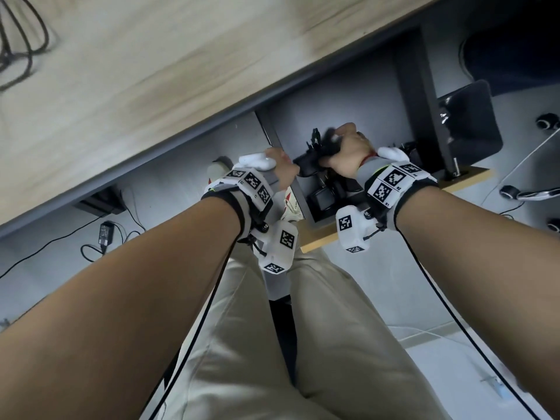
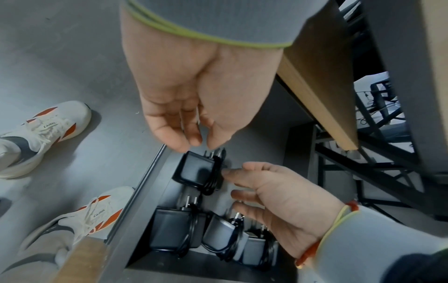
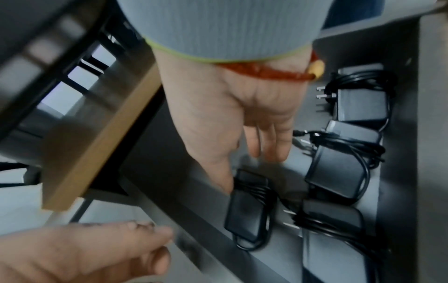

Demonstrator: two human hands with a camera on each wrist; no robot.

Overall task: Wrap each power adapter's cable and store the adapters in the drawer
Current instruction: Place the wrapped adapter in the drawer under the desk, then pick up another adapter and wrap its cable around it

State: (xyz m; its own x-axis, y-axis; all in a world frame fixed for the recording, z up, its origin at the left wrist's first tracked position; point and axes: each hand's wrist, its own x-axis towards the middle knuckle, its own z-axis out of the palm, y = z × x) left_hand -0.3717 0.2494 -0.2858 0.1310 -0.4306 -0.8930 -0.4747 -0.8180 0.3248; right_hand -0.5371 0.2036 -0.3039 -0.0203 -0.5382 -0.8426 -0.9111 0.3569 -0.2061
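Observation:
A grey drawer (image 2: 150,172) stands pulled out under the desk. Several black power adapters (image 2: 169,229) with wrapped cables lie in it (image 3: 337,172). One more wrapped adapter (image 2: 195,169) lies near the drawer's left wall (image 3: 247,208). My right hand (image 3: 244,170) is over it with straight fingers; the thumb touches its top end and the fingertips (image 2: 226,172) touch its cable coil. My left hand (image 2: 196,143) hovers just above the adapter's far corner, fingers relaxed and holding nothing. In the head view both hands (image 1: 281,168) (image 1: 339,147) hide most of the adapter (image 1: 306,166).
The wooden desk top (image 1: 151,71) overhangs the drawer, with loose black cables (image 1: 21,40) at its far left. Another adapter (image 1: 104,233) lies on the floor. White and orange shoes (image 2: 55,122) stand left of the drawer. A black bin (image 1: 472,125) and chair castors (image 1: 512,192) are on the right.

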